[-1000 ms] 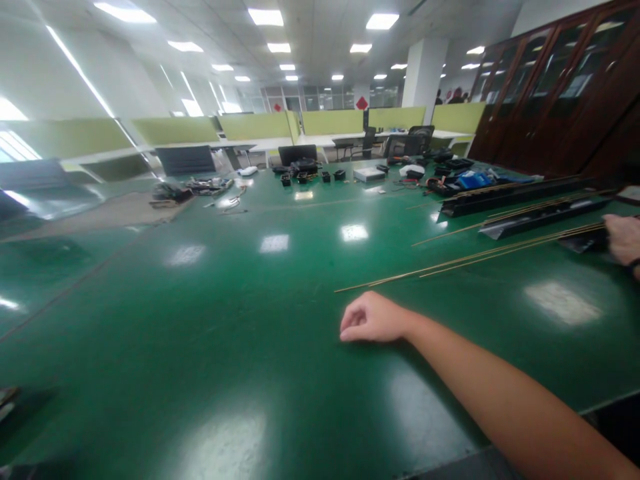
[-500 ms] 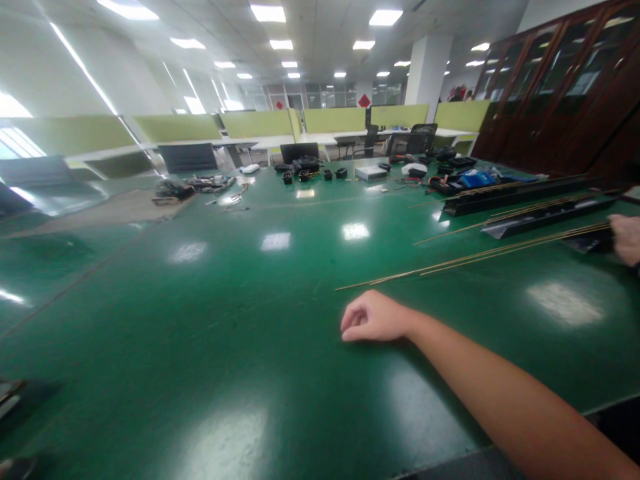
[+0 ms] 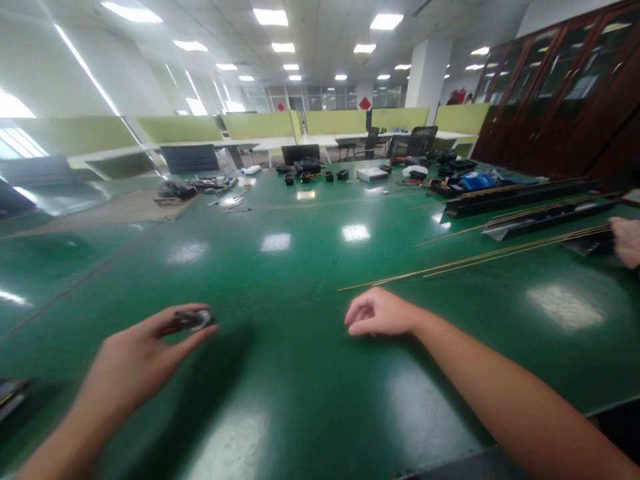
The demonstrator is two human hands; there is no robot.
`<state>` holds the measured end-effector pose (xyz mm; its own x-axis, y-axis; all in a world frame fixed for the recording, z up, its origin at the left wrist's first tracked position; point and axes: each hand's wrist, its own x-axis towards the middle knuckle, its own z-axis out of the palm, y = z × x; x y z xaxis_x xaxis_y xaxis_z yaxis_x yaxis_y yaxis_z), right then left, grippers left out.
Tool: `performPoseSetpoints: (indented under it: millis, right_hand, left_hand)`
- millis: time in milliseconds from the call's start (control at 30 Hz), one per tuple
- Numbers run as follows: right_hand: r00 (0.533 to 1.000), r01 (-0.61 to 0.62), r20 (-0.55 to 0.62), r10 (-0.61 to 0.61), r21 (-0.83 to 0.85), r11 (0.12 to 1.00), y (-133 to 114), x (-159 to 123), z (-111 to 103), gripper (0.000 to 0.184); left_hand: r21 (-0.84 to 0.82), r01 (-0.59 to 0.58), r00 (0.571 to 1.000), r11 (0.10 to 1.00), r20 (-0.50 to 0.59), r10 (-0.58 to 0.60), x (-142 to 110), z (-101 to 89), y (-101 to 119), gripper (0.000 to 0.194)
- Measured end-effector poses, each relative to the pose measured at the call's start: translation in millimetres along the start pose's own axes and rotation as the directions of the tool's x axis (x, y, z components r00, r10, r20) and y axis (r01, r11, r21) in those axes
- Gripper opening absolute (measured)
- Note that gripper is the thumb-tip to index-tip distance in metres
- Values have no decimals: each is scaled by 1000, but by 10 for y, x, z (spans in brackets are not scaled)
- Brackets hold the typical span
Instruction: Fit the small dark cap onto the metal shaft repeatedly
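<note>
In the head view, the left hand (image 3: 133,357) is raised over the near left part of the green counter (image 3: 285,280), its shadow falling on the surface to its right. Its thumb and fingers are parted only as far as the small dark object (image 3: 197,319) pinched between their tips; the object has a pale, shiny part, but blur hides what it is.

The right hand (image 3: 383,313) rests near the middle of the counter, loosely curled with a hollow between fingers and thumb; whether it has hold of anything I cannot tell. Just beyond it lie the near ends of thin golden rods (image 3: 475,259), running toward another person's hand (image 3: 626,241) at the right edge. Farther right are long black channels (image 3: 523,199). Along the far side stand small black boxes (image 3: 329,176), a white box (image 3: 373,175) and a blue item (image 3: 477,180).
</note>
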<state>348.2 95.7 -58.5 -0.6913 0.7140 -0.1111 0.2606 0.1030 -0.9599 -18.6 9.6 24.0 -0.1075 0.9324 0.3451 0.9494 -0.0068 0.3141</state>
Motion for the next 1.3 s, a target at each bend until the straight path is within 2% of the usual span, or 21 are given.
performPoseSetpoints:
  millis: [33, 67, 167, 233, 300, 400, 600, 700, 1033, 1300]
  right_hand:
    - [1000, 6, -14, -6, 5, 1000, -2, -6, -29, 40]
    - [999, 21, -36, -22, -10, 1000, -4, -13, -62, 39]
    - [991, 67, -105, -82, -137, 988, -7, -40, -174, 28]
    - [989, 83, -98, -107, -220, 972, -5, -55, -227, 24]
    - [990, 108, -64, -127, -247, 963, 3, -60, -245, 21]
    - [993, 112, -6, -119, -291, 950, 25, -48, -218, 19]
    - [997, 78, 0, -82, -311, 947, 53, -35, -151, 21]
    - [996, 80, -12, -90, -360, 930, 56, -43, -136, 20]
    - [993, 91, -23, -112, -438, 895, 46, -59, -123, 20]
    - [990, 107, -32, -136, -457, 883, 72, -60, -128, 22]
  left_hand:
    - [-51, -49, 995, 997, 82, 54, 86, 139, 147, 35]
    - [-131, -146, 979, 981, 121, 162, 160, 292, 329, 36]
    - [-350, -377, 892, 858, 112, 438, 271, 780, 943, 26]
    - [-456, -454, 836, 765, 77, 543, 259, 1070, 1258, 21]
    - [-535, -460, 821, 709, 48, 569, 214, 1292, 1421, 17]
    - [-605, -415, 829, 680, 57, 556, 160, 1470, 1432, 14]
    - [-633, -343, 879, 694, 45, 475, 167, 1495, 1308, 23]
    - [-628, -335, 878, 703, 62, 475, 167, 1500, 1306, 28]
    - [-641, -325, 862, 696, 102, 496, 135, 1465, 1335, 22]
    - [-637, -273, 861, 721, 172, 479, 143, 1453, 1336, 31]
